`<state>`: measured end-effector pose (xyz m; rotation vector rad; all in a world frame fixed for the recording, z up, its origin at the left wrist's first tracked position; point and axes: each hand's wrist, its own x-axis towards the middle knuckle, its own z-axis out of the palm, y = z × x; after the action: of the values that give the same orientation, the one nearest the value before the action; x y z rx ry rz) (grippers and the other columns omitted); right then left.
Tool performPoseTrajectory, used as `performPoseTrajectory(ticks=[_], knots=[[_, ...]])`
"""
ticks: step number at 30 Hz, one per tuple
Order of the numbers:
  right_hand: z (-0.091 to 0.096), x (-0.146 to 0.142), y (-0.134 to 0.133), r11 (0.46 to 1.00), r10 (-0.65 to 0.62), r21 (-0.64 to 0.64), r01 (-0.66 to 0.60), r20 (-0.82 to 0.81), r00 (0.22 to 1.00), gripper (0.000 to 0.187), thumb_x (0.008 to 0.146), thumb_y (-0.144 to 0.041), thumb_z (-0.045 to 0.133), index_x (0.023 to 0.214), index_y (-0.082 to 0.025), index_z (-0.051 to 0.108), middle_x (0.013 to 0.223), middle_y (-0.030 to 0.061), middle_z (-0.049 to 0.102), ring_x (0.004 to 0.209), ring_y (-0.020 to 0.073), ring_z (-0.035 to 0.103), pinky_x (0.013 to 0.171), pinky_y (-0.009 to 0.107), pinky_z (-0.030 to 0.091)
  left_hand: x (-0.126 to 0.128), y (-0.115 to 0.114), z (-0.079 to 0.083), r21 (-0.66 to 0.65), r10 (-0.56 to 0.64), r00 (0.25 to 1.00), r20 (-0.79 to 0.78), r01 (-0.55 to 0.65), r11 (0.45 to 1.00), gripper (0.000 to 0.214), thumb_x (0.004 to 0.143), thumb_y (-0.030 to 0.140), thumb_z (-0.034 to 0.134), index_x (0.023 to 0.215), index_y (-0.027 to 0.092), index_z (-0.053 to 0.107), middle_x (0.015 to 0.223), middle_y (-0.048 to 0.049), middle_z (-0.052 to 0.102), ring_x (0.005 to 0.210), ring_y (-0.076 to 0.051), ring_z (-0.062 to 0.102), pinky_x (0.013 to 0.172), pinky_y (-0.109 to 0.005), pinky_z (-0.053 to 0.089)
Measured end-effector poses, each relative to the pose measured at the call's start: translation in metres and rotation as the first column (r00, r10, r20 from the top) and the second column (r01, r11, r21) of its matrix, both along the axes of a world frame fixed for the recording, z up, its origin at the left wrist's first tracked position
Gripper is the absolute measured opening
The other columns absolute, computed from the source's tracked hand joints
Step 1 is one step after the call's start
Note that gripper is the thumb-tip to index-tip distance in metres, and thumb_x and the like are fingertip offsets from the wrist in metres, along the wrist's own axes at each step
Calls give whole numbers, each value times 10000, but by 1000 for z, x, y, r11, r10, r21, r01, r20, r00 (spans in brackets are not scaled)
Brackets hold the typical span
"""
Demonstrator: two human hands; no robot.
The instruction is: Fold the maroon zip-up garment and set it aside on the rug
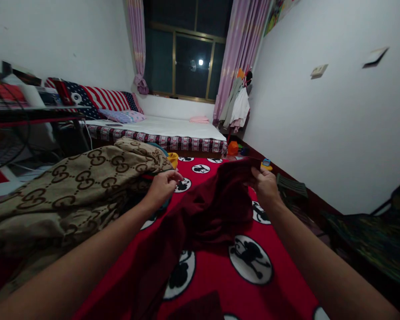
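A maroon garment (216, 204) lies rumpled across a red blanket (213, 271) printed with black monkey figures in white ovals. My right hand (265, 182) pinches the garment's far right edge and lifts it off the blanket. To the left of the cloth, my left hand (165, 184) has loosely bent fingers with nothing visible in them. It is beside a heap of clothes, close to a tan cloth (83, 182) with brown interlocking-letter print. Whether the garment is a top or trousers cannot be made out.
A bed (166, 126) with a white cover stands under the window. On the left is a cluttered desk (36, 113). Clothes (236, 106) hang in the far right corner. A dark patterned chair (376, 235) stands at the right, near a small yellow-and-blue object (266, 164).
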<state>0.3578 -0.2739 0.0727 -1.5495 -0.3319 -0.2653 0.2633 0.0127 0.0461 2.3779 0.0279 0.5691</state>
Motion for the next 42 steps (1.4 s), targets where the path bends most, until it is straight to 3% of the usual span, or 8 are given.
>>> performPoseTrajectory(ticks=[5, 10, 15, 18, 21, 29, 35, 42], knots=[[33, -60, 35, 904, 307, 265, -334, 138, 942, 274, 740, -378, 704, 926, -193, 623, 881, 27, 696, 704, 164, 674, 575, 278, 593, -10, -55, -7, 71, -215, 970, 112, 208, 975, 776, 653, 430, 741, 1339, 167, 492, 1231, -139, 603, 1092, -316, 570, 914, -409, 458], [41, -51, 27, 877, 215, 376, -298, 246, 945, 221, 812, -374, 631, 984, -253, 564, 1048, 2, 670, 997, 164, 647, 884, 359, 553, -21, -43, 6, -325, -307, 948, 87, 318, 891, 350, 799, 381, 602, 1061, 163, 679, 955, -50, 707, 891, -254, 644, 806, -359, 503], [-16, -7, -12, 995, 100, -34, -98, 42, 994, 444, 810, -450, 591, 1201, -282, 464, 1343, 84, 522, 1180, 220, 563, 925, 413, 513, -61, 11, 2, -777, -260, 956, -135, 61, 627, 533, 645, 497, 728, 1051, 155, 677, 860, -61, 732, 761, -247, 689, 729, -369, 559], [-65, 0, -28, 900, 6, -431, -61, -128, 992, 562, 709, -437, 685, 1177, -173, 520, 1241, 169, 583, 1117, 282, 593, 937, 459, 484, -85, 47, -24, -719, -153, 936, -319, -133, 682, 506, 550, 511, 779, 912, 164, 706, 777, -69, 735, 736, -271, 699, 695, -379, 574], [-97, -2, -35, 813, 2, -578, -68, -115, 993, 657, 612, -410, 768, 1166, -128, 557, 1209, 192, 602, 1138, 324, 568, 1012, 497, 401, -103, 67, -46, -636, -94, 901, -423, -221, 739, 467, 494, 541, 791, 782, 182, 709, 682, -60, 721, 726, -294, 698, 656, -385, 576], [-102, 1, -22, 523, -118, -829, 200, 162, 980, 933, 665, -532, 720, 1433, -152, 350, 1390, 203, 426, 1307, 337, 403, 1045, 486, 347, -114, 43, -43, -575, -252, 873, -417, -39, 817, 442, 600, 616, 703, 770, 209, 730, 707, -40, 721, 818, -306, 677, 738, -398, 556], [-94, -8, -11, 600, -38, -797, 71, 60, 997, 660, 775, -560, 600, 1316, -188, 524, 1185, 149, 635, 1070, 321, 602, 913, 452, 443, -130, 10, -38, -277, -427, 832, -353, 343, 898, 280, 820, 453, 548, 854, 243, 730, 875, -31, 718, 865, -257, 650, 802, -313, 508], [-53, -17, -38, 724, -21, -685, 79, 91, 996, 261, 753, -370, 586, 851, -156, 699, 794, 55, 684, 760, 221, 632, 680, 318, 485, -155, 14, -27, -297, -379, 874, -303, 291, 909, 231, 728, 447, 641, 713, 232, 724, 694, -13, 689, 706, -226, 628, 670, -271, 515]])
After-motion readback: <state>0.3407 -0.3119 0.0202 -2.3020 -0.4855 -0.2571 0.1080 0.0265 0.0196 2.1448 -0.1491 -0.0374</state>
